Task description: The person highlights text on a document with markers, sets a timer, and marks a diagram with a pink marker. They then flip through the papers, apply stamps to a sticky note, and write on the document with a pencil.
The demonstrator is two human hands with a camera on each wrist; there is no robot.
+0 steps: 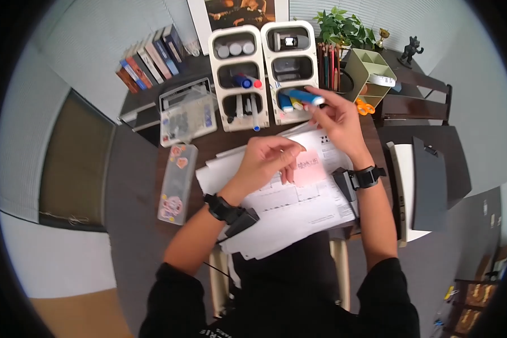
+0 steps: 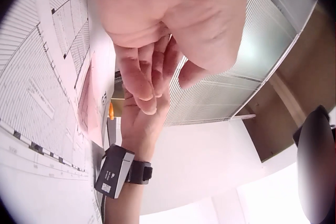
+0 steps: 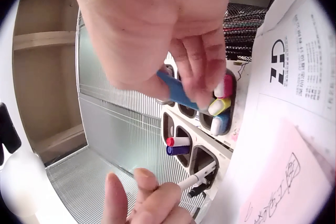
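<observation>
While the right hand (image 1: 339, 121) grips the blue marker (image 1: 305, 97) between thumb and fingers, the left hand (image 1: 267, 160) holds nothing, its fingers loosely bent beside the pink note (image 1: 310, 168). Directions below are read in the head view from the centre of the papers (image 1: 287, 205), with 12 o'clock at the far side of the counter (image 1: 208, 153).

- 12 o'clock: right organizer (image 1: 266, 47). The blue marker is above its lowest compartment, which contains a blue, a yellow and a pink highlighter (image 3: 224, 86). Marker and fingers partly cover this opening.
- 11 to 12 o'clock: left organizer (image 1: 213, 56), beside the right one. The middle compartment contains a red-ended and a blue-ended marker; the lowest contains several pens (image 1: 248, 106), one projecting over the front edge.
- 11 o'clock: clear box (image 1: 188, 119); books (image 1: 151, 61) stand beyond it.
- 10 o'clock: pencil case (image 1: 177, 183), lying near the papers.
- 1 o'clock: colored pencils (image 1: 329, 62), upright; green holder (image 1: 361, 59) beside them, with orange scissors (image 1: 365, 107) at its near side.

The pink note lies on the papers; the left hand covers part of the sheets.
</observation>
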